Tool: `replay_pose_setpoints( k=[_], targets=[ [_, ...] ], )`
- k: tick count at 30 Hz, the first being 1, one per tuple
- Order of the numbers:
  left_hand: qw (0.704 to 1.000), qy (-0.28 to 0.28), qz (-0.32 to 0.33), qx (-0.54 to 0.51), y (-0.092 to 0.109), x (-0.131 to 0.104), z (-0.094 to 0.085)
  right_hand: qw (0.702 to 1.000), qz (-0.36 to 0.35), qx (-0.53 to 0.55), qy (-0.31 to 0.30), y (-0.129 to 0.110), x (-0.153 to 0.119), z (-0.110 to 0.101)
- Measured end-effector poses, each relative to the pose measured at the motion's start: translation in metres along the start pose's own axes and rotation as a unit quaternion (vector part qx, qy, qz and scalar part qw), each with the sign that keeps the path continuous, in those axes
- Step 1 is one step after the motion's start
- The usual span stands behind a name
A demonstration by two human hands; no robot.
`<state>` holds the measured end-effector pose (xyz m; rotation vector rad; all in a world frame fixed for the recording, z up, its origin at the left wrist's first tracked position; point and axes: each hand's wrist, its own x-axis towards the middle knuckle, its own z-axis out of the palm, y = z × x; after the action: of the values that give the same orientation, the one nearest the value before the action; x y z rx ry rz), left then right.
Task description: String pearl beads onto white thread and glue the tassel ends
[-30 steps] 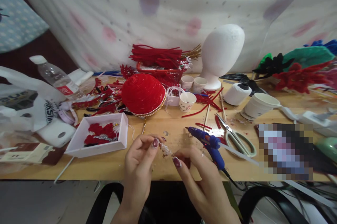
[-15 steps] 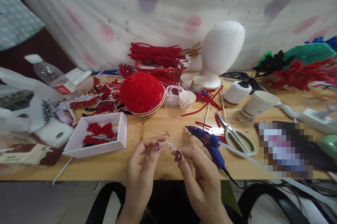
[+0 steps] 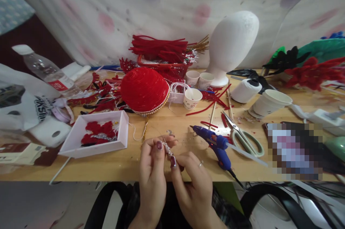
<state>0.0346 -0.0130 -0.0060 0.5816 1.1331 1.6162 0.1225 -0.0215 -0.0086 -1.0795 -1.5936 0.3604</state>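
Observation:
My left hand pinches the upper end of a small cluster of pale beads between thumb and fingers. At the lower end of that cluster, my right hand closes thumb and forefinger on it. The beads look whitish and shiny; their exact shape is too small to tell. Just beyond the fingertips a small silvery crescent piece lies on the table. Right of my hands rests a blue hot glue gun with a glue stick in its back. A red dome-shaped cap with a beaded edge stands behind my left hand.
A white box with red flowers sits on the left, near a plastic bottle. Scissors lie right of the glue gun. Behind are paper cups, a white foam head and a thread spool.
My hands have drawn closer together, the right one moving left and the left one slightly right. The bead cluster has turned more upright between them. The camera view has shifted slightly.

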Motion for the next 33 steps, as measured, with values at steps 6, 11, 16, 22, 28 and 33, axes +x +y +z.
replay_pose_setpoints(
  k=[6,11,16,22,28,33],
  targets=[
    [1.000,-0.017,0.004,-0.001,0.009,0.010,-0.012,0.994,-0.001,0.004,-0.107,0.003,-0.011,-0.029],
    [0.999,-0.028,-0.007,-0.026,0.012,0.017,-0.016,0.977,0.082,-0.161,0.113,0.034,-0.027,-0.076],
    [0.998,-0.039,-0.033,-0.046,0.011,0.022,-0.013,0.943,0.150,-0.282,0.091,0.069,-0.001,-0.096],
    [0.998,-0.054,-0.022,-0.037,0.009,0.024,-0.014,0.958,0.143,-0.243,-0.057,0.080,0.023,-0.089],
    [0.998,-0.061,-0.020,-0.015,0.004,0.031,-0.015,0.953,0.205,-0.203,-0.090,0.078,0.026,-0.083],
    [0.999,-0.026,0.009,0.018,0.000,0.038,-0.010,0.937,0.305,-0.171,-0.024,0.072,0.023,-0.086]
  ],
)
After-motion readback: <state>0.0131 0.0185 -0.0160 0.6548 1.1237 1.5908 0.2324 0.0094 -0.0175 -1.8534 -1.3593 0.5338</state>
